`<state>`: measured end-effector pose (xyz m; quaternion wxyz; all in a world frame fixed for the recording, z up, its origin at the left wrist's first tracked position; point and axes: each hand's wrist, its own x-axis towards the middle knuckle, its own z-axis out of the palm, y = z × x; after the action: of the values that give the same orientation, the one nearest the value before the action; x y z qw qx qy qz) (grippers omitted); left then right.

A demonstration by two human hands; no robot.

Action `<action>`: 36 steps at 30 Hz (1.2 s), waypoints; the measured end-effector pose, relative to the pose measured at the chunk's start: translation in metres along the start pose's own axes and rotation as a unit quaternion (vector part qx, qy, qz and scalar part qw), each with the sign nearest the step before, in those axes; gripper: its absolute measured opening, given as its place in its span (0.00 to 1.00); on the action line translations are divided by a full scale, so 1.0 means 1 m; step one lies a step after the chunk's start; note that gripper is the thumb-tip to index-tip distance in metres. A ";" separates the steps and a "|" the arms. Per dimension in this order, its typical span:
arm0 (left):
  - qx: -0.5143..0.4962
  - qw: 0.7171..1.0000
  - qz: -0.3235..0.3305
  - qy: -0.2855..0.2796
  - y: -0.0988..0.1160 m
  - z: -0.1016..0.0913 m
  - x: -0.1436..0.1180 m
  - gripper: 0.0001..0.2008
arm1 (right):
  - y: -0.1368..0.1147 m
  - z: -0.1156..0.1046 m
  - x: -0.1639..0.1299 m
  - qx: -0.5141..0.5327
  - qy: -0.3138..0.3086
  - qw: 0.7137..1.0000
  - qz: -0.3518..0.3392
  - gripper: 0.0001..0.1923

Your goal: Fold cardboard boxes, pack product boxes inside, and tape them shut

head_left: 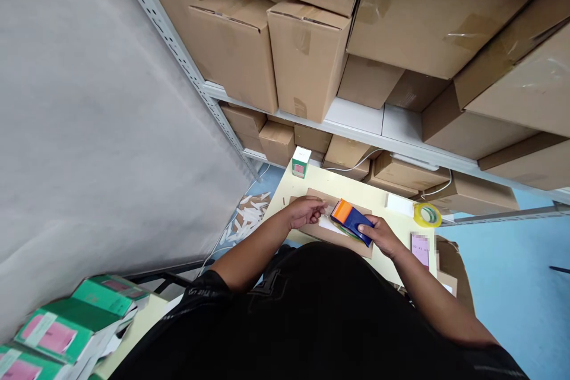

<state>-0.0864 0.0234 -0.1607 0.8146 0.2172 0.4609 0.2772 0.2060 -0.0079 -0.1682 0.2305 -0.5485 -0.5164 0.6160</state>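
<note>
A blue tape dispenser (356, 221) with an orange front is gripped in my right hand (380, 234), tilted over the table. Facing its orange end is my left hand (307, 212), with its fingers curled in and the fingertips pinched together; whatever they hold is too small to make out. Beneath both hands lies a flat piece of brown cardboard (314, 230). A white paper (328, 224) shows on the cardboard, partly covered by the dispenser.
On the pale table (285, 190) stand a green-and-white box (300, 163) and a yellow tape roll (427, 214). A phone with a pink screen (420, 249) lies to the right. Shelves of cardboard boxes (307, 53) rise behind. Green boxes (57, 332) sit lower left; paper scraps (247, 214) litter the floor.
</note>
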 end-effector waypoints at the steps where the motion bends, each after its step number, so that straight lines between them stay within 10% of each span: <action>1: 0.016 0.999 0.020 0.020 0.000 -0.001 0.000 0.14 | 0.000 -0.001 0.000 -0.004 -0.004 1.000 0.001 0.31; 10: 0.244 0.957 0.127 0.095 0.020 -0.025 0.004 0.09 | -0.023 -0.008 0.019 -0.137 -0.040 0.989 0.029 0.25; 21: 0.285 0.922 0.174 0.195 0.014 -0.091 -0.005 0.08 | -0.051 -0.013 0.011 -0.277 -0.022 0.959 0.062 0.25; 27: 0.354 0.884 0.216 0.215 -0.022 -0.108 0.014 0.10 | -0.062 0.000 0.014 -0.343 -0.015 0.937 0.061 0.25; 36: 0.400 0.860 0.202 0.242 -0.080 -0.085 0.058 0.18 | -0.056 0.009 0.019 -0.373 -0.009 0.925 0.067 0.23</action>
<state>-0.1159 0.0094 -0.2867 0.4458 0.5391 0.6611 0.2713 0.1767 0.0252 -0.1277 -0.0367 -0.6228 -0.6728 0.3976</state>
